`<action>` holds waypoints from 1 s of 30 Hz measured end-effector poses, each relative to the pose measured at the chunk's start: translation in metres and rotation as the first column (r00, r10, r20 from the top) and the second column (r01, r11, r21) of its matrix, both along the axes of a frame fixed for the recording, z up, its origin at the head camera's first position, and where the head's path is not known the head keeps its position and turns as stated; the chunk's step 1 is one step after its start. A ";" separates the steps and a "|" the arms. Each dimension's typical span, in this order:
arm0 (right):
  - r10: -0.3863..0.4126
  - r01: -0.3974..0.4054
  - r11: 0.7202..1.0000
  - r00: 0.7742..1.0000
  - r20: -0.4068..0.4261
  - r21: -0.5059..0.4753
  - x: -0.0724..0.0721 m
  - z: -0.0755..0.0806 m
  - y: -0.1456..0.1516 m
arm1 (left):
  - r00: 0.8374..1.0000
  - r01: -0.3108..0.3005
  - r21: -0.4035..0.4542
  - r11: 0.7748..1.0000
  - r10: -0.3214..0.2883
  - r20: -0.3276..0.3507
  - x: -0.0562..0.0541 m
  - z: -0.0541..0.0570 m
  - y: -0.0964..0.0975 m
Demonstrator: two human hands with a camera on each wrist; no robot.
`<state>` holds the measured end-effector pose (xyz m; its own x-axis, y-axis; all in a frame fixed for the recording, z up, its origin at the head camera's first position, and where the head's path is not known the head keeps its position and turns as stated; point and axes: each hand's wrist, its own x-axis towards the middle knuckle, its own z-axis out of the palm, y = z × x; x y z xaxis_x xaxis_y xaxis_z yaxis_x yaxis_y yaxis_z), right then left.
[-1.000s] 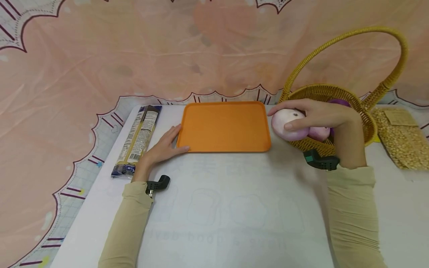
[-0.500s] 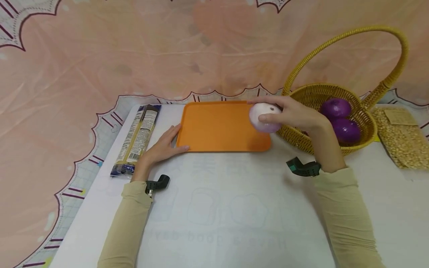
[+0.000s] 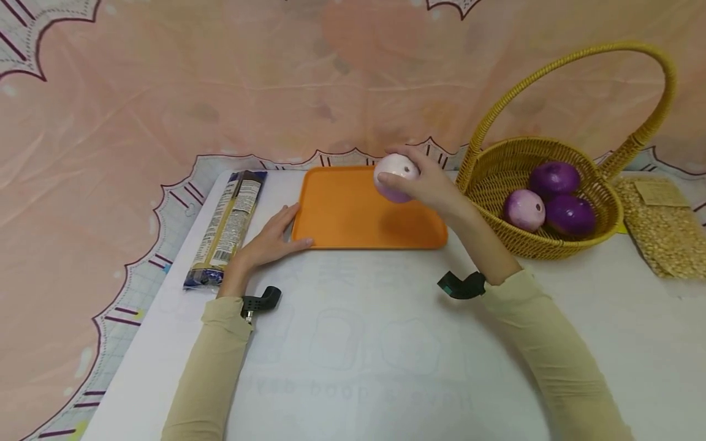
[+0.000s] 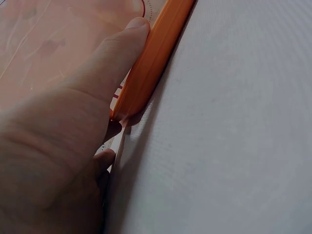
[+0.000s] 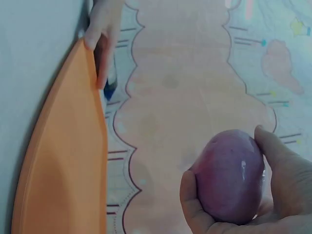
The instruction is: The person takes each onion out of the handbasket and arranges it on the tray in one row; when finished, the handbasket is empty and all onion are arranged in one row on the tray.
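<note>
My right hand (image 3: 427,180) holds a pale purple onion (image 3: 394,177) above the right half of an orange tray (image 3: 342,211). Thumb and fingers curl round the onion (image 5: 229,178) in the right wrist view, and its shadow falls on the tray. At the tray's left end, my left hand (image 3: 270,239) spans the near corner with fairly straight fingers. Its thumb (image 4: 124,46) touches the rim of the tray (image 4: 151,63) in the left wrist view, while the other fingers are partly hidden beside the corner.
A yellow wicker basket (image 3: 485,223) with a tall handle stands at the right, holding a pale onion (image 3: 524,210) and two dark purple ones. Beyond it lies a bag of yellow kernels (image 3: 659,236). A long printed packet (image 3: 226,229) lies left of the tray.
My right hand has carried the onion leftward from the basket to over the tray, uncovering the basket's contents. The left hand has stayed at the tray's corner.
</note>
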<state>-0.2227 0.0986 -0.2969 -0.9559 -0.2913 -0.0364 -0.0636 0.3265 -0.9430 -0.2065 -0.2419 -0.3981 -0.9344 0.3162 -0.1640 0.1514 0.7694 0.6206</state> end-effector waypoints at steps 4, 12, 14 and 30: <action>0.006 -0.006 1.000 1.000 -0.015 -0.008 -0.001 0.000 -0.010 | 1.000 0.003 -0.001 1.000 -0.003 -0.003 -0.001 0.000 0.000; -0.027 0.027 0.999 1.000 -0.002 0.027 -0.004 -0.001 -0.016 | 1.000 0.007 -0.004 1.000 -0.008 -0.005 -0.002 -0.001 0.000; -0.038 0.037 0.999 0.999 0.005 0.032 -0.006 -0.002 -0.016 | 1.000 0.008 -0.008 1.000 -0.008 -0.005 -0.002 -0.001 -0.001; -0.080 0.081 0.997 0.997 0.017 -0.014 -0.014 -0.014 -0.013 | 1.000 0.008 -0.023 1.000 -0.008 -0.003 -0.001 0.001 0.001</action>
